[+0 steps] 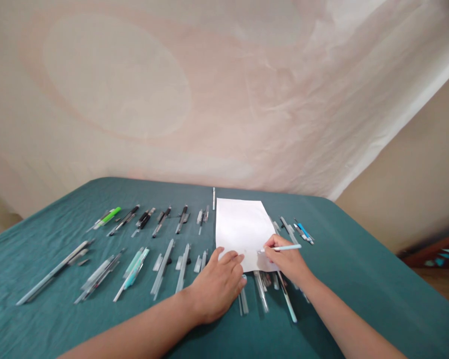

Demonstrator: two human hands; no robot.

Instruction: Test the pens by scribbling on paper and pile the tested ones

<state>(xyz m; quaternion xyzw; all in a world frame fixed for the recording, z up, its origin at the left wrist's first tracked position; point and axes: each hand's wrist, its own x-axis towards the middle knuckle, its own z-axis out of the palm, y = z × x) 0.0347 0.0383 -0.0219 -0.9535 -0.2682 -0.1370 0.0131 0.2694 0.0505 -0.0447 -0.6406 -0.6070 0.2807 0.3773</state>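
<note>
Here's the left hand [220,286], just below centre frame, palm down, fingers loosely spread on the lower-left corner of the white paper [243,224], gripping nothing. Its forearm slants up from the bottom edge. Over to the right hand [282,253]: forearm angling in from the lower right, fingers pinched around a pale pen [290,247] over the paper's lower-right part. Pen pieces [261,294] poke out beneath the sheet on the green tabletop [366,289].

No words to read
No letters or numbers can be read on the white paper [243,224] at 5 o'clock or the small, blurry pens [135,270] at 8 o'clock.
</note>
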